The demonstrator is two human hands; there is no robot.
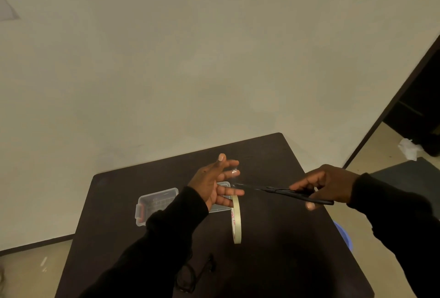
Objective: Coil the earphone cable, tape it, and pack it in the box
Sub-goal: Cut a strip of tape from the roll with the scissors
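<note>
Your right hand [326, 184] is gripping a pair of black scissors [284, 191], blades pointing left toward your other hand and nearly closed — the tips sit just beside a small piece of clear tape [234, 171] stuck to your left fingertips [235, 173]. Your left hand [215, 183] is spread open above the dark table [273, 262], fingers splayed, with the tape roll [236, 220] hanging from its lower fingers. Behind that hand sits the clear plastic box [156, 204], its lid partly hidden. The black earphone cable [190, 276] lies coiled on the table near you — hard to make out against the dark surface.
</note>
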